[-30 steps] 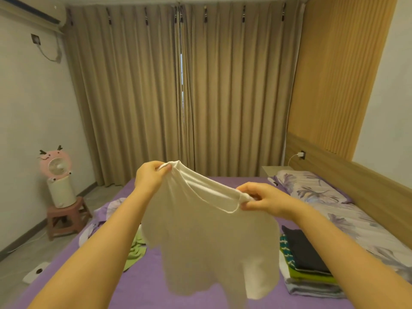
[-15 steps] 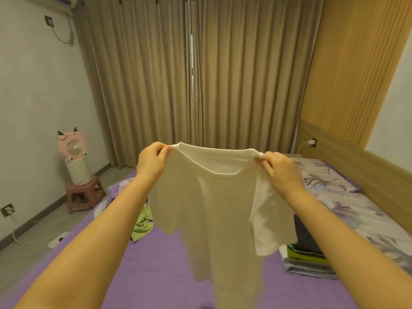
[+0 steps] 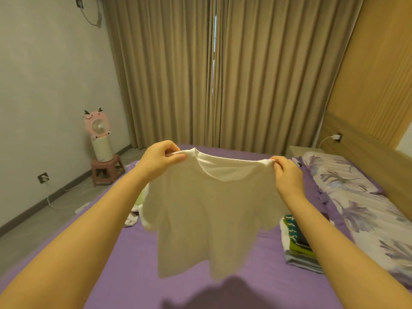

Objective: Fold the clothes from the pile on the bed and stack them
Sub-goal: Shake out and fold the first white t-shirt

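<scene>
Head view has us holding a white T-shirt (image 3: 209,210) up at the centre of the frame, above the purple bed (image 3: 133,253): our left hand (image 3: 161,160) pinches one shoulder between thumb and curled fingers, and our right hand (image 3: 287,172) pinches the other shoulder the same way, so the shirt hangs spread out with its collar on top. At the lower right, a stack of folded clothes (image 3: 296,248) lies on the bed beside a floral pillow (image 3: 341,177), while a few loose garments (image 3: 136,210) show at centre left, partly hidden behind the shirt and our left forearm. Against the wall at the left a pink fan (image 3: 97,123) stands on a small stool (image 3: 108,170), with tan curtains (image 3: 223,70) closed across the back.
</scene>
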Available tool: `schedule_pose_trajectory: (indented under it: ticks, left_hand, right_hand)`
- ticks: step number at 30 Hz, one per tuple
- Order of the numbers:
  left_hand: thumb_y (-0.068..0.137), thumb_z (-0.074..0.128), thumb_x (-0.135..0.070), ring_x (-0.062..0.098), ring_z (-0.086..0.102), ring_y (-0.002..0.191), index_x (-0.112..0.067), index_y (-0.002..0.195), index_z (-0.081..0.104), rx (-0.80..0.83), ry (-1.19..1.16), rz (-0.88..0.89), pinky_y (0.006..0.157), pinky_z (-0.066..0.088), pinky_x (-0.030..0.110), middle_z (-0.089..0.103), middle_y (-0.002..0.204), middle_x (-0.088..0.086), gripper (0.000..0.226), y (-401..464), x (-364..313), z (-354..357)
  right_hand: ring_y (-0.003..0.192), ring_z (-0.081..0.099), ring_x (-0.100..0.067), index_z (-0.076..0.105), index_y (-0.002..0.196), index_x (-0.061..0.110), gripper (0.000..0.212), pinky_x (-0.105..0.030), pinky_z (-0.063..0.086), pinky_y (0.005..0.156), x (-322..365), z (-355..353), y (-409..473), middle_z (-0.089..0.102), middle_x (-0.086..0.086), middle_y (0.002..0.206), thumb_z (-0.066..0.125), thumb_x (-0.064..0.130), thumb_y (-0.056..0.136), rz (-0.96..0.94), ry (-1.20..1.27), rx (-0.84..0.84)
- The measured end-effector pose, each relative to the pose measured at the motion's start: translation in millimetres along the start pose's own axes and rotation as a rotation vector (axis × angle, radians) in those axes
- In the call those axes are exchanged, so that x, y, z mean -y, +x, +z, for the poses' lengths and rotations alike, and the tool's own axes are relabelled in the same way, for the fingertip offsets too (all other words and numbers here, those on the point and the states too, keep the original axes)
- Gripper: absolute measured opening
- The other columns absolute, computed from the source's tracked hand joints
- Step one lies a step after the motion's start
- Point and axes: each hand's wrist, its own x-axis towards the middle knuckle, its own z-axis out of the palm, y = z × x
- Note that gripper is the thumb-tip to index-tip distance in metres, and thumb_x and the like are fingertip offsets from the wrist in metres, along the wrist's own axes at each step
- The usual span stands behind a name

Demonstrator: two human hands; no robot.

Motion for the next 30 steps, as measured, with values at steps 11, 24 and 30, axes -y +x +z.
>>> schedule_pose_trajectory:
  ticks: [11, 24, 30]
  left_hand:
    - [0.086, 0.058, -0.025, 0.018, 0.052, 0.076, -0.006, 0.087, 0.068, 0.019, -0.079, -0.233, 0.067, 0.04, 0.032, 0.063, 0.084, 0.011, 0.022, -43, 9, 4]
    - [0.082, 0.072, -0.032, 0.011, 0.044, 0.06, -0.02, 0.064, 0.055, 0.168, -0.047, -0.054, 0.056, 0.033, 0.028, 0.048, 0.06, -0.007, 0.027, -99, 53, -39]
    - [0.083, 0.068, -0.042, 0.014, 0.048, 0.061, -0.012, 0.072, 0.066, 0.214, -0.086, -0.063, 0.059, 0.037, 0.029, 0.057, 0.065, 0.007, 0.032, -136, 82, -66]
  right_hand:
    - [0.078, 0.045, -0.02, 0.053, 0.107, 0.025, 0.021, -0.031, 0.031, 0.062, 9, 7, -20, 0.051, 0.0, 0.095, 0.034, 0.021, 0.099, -0.138, -0.05, -0.018]
    - [0.073, 0.047, -0.028, 0.054, 0.088, 0.013, 0.034, -0.037, 0.029, 0.057, 43, -7, -109, 0.062, -0.01, 0.083, 0.036, 0.039, 0.1, 0.017, -0.366, 0.122]
    - [0.058, 0.049, -0.006, 0.061, 0.064, 0.024, 0.038, -0.02, 0.033, 0.052, 78, -16, -173, 0.057, 0.009, 0.06, 0.057, 0.057, 0.083, 0.065, -0.15, 0.339]
